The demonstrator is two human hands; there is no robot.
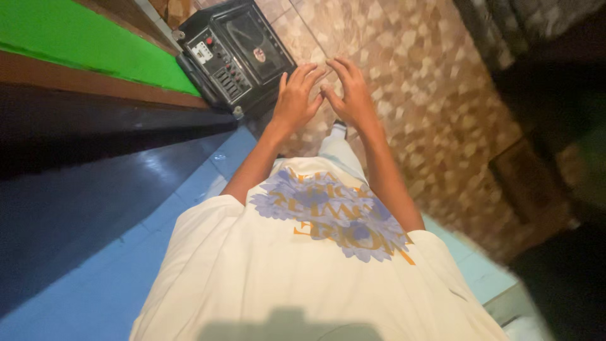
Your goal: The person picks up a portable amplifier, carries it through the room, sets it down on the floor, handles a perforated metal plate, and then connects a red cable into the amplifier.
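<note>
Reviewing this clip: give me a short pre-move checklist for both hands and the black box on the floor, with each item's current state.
1. Left hand empty, fingers spread: ok.
2. Right hand empty: ok.
3. Hands touching the black box: not ok, both held above the floor.
4. Box resting flat on the patterned tile floor: ok.
5. Box's switch settings: cannot tell, too small.
6. Footing under the person: cannot tell, shirt hides it.

I stand in a home: brown patterned floor tiles (429,82), blue floor (95,278), a black speaker box (233,57) by the green wall (76,38).
</note>
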